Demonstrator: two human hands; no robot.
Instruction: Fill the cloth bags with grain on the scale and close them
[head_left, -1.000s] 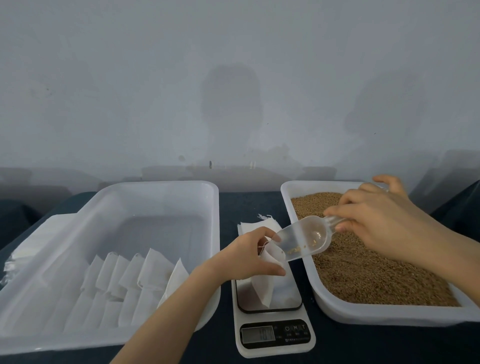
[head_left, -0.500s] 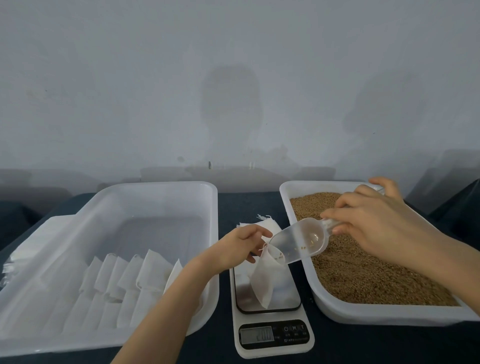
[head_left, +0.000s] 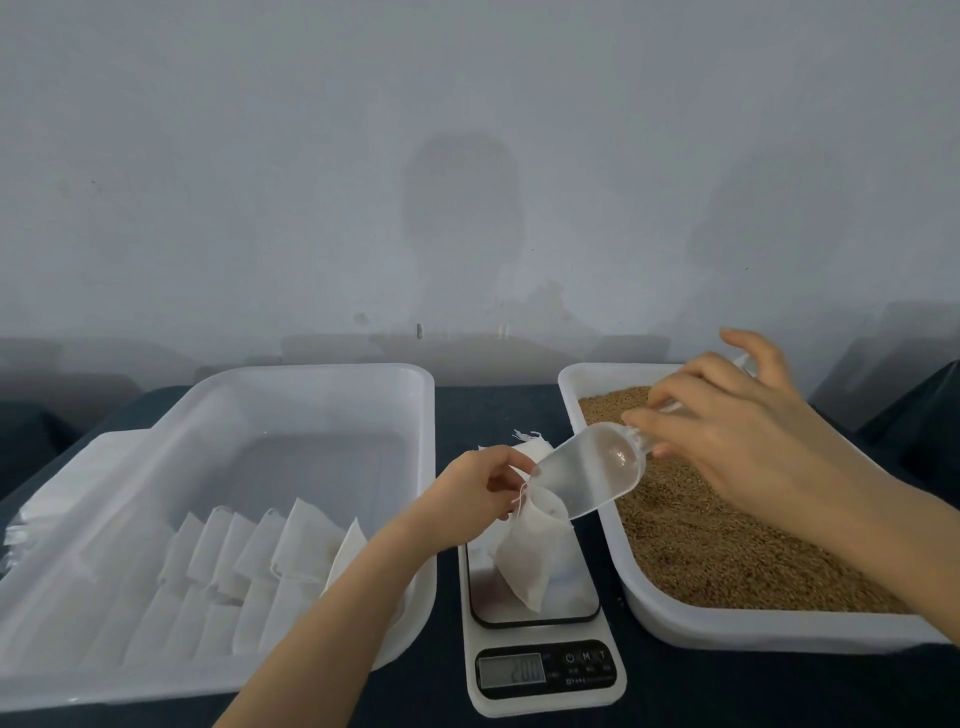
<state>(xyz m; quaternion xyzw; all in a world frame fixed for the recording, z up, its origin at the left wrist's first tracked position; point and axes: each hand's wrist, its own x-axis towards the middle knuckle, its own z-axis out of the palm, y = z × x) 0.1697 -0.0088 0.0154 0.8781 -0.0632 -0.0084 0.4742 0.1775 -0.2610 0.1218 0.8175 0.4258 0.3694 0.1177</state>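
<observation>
A small white cloth bag (head_left: 527, 553) stands tilted on the plate of a white kitchen scale (head_left: 540, 670). My left hand (head_left: 475, 493) pinches the bag's top edge and holds its mouth up. My right hand (head_left: 727, 431) grips the handle of a clear plastic scoop (head_left: 589, 473), whose lip is tipped down into the bag's mouth. The scoop looks empty. Brown grain (head_left: 727, 545) fills the white tray (head_left: 691, 623) on the right.
A large white tray (head_left: 311, 379) on the left holds a row of several closed white bags (head_left: 260, 556). A few flat cloth bags (head_left: 530, 441) lie behind the scale. More white cloth (head_left: 47, 499) is stacked at the far left. A grey wall rises behind the dark table.
The last grains have slid out of the scoop into the bag. My left hand has lifted the bag's mouth slightly, and the bag leans more on the scale plate.
</observation>
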